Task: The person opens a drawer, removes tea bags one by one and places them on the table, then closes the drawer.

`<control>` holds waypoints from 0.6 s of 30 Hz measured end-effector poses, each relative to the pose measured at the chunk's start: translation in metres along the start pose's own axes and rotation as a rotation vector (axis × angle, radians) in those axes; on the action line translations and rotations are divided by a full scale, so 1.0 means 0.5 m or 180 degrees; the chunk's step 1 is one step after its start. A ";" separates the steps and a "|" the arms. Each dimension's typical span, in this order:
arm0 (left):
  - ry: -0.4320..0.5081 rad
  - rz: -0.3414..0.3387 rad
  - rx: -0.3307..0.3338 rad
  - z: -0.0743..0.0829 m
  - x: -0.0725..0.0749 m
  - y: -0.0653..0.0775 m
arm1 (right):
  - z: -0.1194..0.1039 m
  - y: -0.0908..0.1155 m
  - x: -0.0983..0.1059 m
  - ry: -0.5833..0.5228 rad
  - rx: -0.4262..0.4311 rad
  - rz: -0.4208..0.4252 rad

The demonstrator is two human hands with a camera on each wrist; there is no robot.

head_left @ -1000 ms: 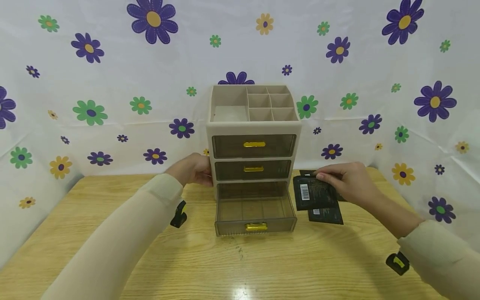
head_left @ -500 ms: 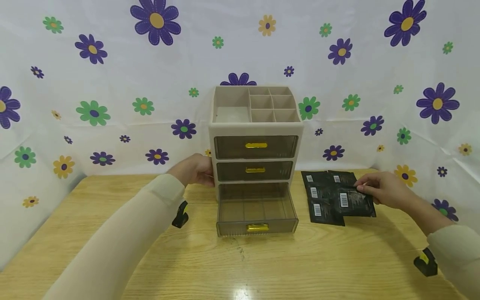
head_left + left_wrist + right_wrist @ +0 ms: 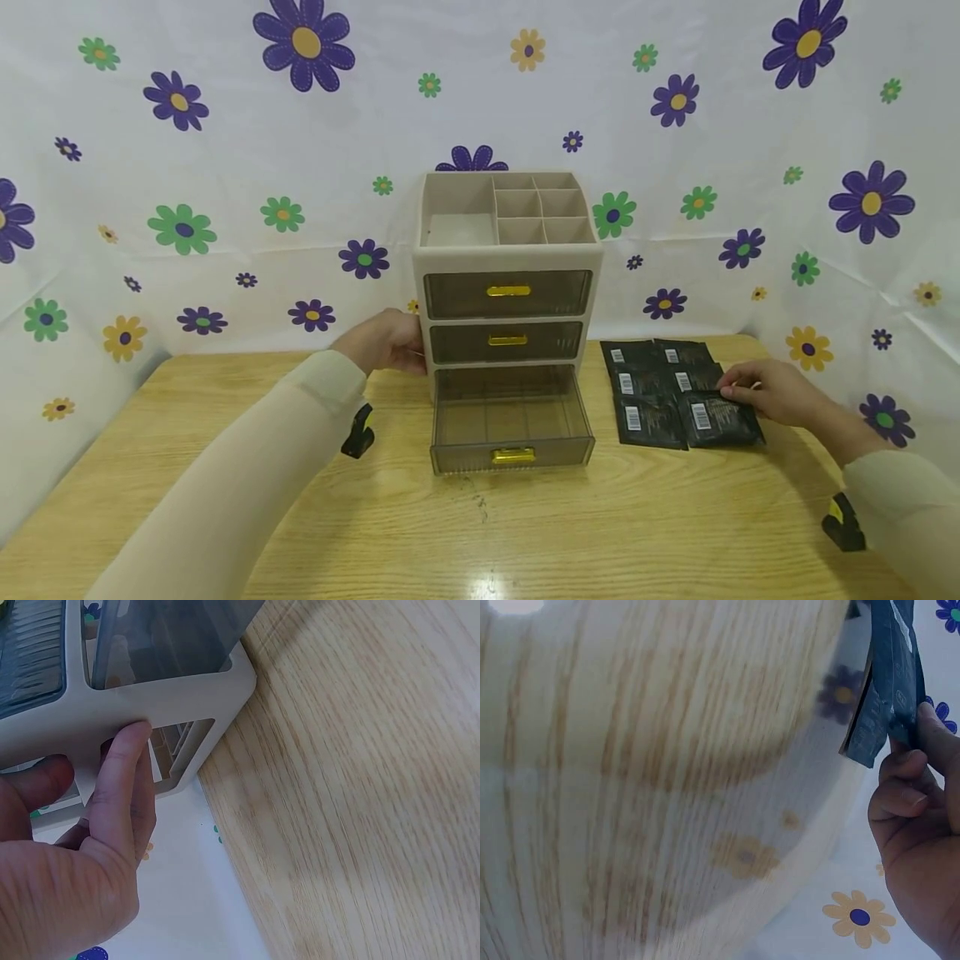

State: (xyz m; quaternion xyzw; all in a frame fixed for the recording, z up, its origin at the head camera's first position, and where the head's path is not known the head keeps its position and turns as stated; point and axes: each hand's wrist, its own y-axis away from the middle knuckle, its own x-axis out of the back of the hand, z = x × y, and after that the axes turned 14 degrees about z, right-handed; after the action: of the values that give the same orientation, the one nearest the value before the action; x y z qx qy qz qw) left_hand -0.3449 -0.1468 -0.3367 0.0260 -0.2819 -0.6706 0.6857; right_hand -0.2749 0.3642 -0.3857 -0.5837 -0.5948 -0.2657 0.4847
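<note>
A beige desktop drawer organizer (image 3: 426,258) stands at the middle back, its bottom drawer (image 3: 465,457) pulled out with nothing inside. My left hand (image 3: 392,340) holds the organizer's left side; the left wrist view shows the fingers and thumb curled at a post of its openwork side wall (image 3: 187,701). On the right, my right hand (image 3: 780,393) pinches the upper right corner of a flat black sachet (image 3: 723,423) with a barcode. It is the front right one of several black sachets (image 3: 651,423) laid in two columns. The right wrist view shows the pinched sachet (image 3: 894,671) edge-on.
The organizer's two upper drawers (image 3: 457,296) with gold handles are closed. Its top has divided compartments (image 3: 517,202). The wooden table (image 3: 360,525) extends in front and to both sides. A white flowered cloth (image 3: 247,150) hangs behind it.
My right hand has carried a black sachet from beside the organizer to the right and down to the front of the right column, baring the sachets behind. The left hand stays on the organizer.
</note>
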 end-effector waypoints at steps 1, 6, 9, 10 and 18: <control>0.0011 -0.0004 -0.0003 -0.001 0.000 0.000 | 0.002 -0.001 -0.002 0.0096 0.0077 0.0038; 0.0027 -0.0037 0.0009 0.000 0.000 0.001 | 0.009 -0.002 -0.006 0.0417 0.0320 0.0135; 0.0015 -0.0060 -0.0005 0.002 0.000 0.003 | 0.009 -0.002 -0.005 0.0481 0.0354 0.0175; 0.0005 -0.0054 -0.0009 0.002 0.001 0.004 | 0.007 -0.003 -0.005 0.0495 0.0368 0.0192; 0.0014 -0.0003 0.0008 0.002 0.001 0.006 | -0.046 -0.015 -0.010 0.0566 0.0759 0.0483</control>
State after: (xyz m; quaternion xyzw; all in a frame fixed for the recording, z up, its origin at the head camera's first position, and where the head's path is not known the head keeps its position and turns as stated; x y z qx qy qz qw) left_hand -0.3427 -0.1467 -0.3344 0.0285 -0.2812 -0.6705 0.6859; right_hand -0.2765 0.3404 -0.3792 -0.5395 -0.5310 -0.2065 0.6200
